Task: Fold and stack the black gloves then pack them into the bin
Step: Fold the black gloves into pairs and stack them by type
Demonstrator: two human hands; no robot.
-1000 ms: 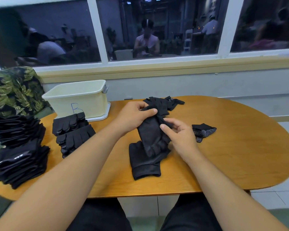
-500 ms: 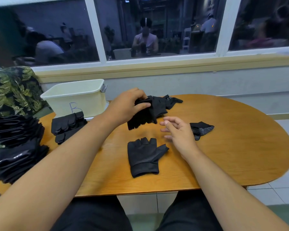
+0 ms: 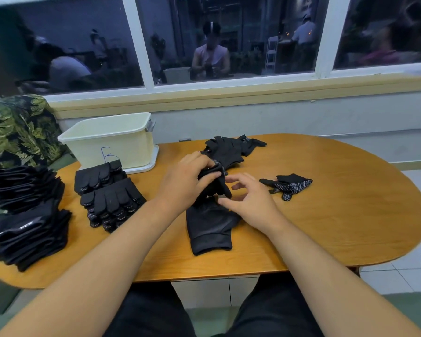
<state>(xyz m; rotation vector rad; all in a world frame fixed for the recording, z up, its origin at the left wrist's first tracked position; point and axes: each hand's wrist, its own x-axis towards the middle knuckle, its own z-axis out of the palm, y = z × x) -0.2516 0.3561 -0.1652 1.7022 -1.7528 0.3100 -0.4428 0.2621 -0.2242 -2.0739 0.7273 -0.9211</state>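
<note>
Left hand (image 3: 187,181) gripping black glove (image 3: 216,184) between thumb and curled fingers, glove held just above flat glove (image 3: 209,229) on table (image 3: 350,215), right hand (image 3: 250,203) beside it, fingers loosely spread, holding nothing, bin (image 3: 112,142) at table's far left, folded stacks (image 3: 110,200) in front of bin

**Lowered again**

The left hand (image 3: 185,181) has brought the crumpled black fabric glove (image 3: 216,184) it grips down from mid-air onto the finger end of the flat black glove (image 3: 209,229). The right hand (image 3: 250,200) has closed in beside it, fingers spread.
</note>
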